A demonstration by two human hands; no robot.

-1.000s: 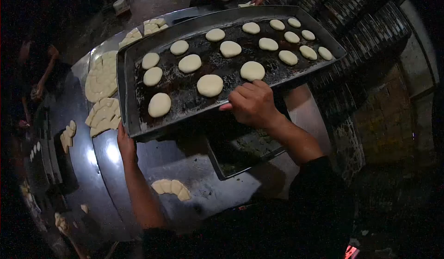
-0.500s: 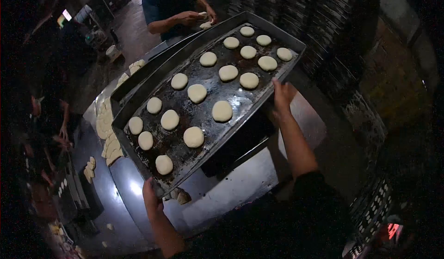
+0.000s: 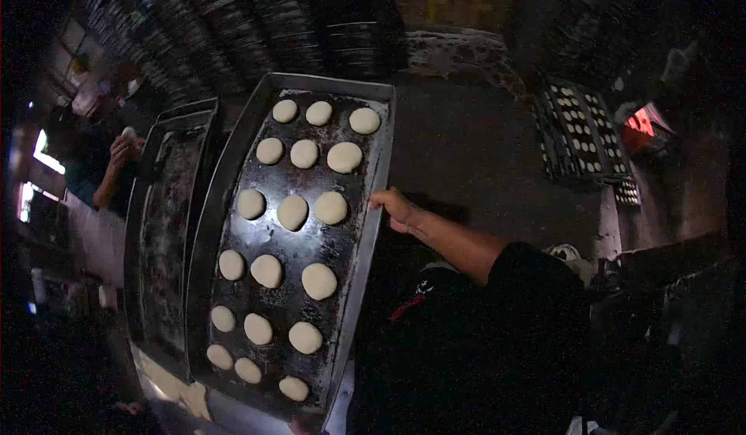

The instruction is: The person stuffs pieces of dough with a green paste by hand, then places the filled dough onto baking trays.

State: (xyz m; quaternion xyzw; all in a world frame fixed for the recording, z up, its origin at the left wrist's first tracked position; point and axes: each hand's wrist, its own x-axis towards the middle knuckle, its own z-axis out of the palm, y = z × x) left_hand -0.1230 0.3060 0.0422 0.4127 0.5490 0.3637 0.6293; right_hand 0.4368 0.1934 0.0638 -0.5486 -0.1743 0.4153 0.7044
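Observation:
A dark metal baking tray (image 3: 361, 279) with a raised rim carries flattened round dough pieces (image 3: 303, 153) in rows of three. My right hand (image 3: 396, 209) is closed round the tray's right long rim, thumb over the top edge. At the bottom of the view, only a small part of my left hand (image 3: 298, 427) shows at the tray's near end, mostly cut off by the frame edge; it grips the rim there. Left of this tray lies another baking tray (image 3: 163, 241) with no dough on it.
A co-worker's hands (image 3: 123, 149) hold a pale piece at the left. Tall stacks of trays (image 3: 233, 31) line the back. Stacked trays with dough rounds (image 3: 579, 128) stand on the floor (image 3: 466, 132) at the right, near a glowing red object (image 3: 642, 122). Dough (image 3: 175, 388) lies on the metal table.
My view has swung right, and the loaded tray has turned with me to point away lengthwise. Both hands keep their hold; the left has slipped to the bottom edge of view.

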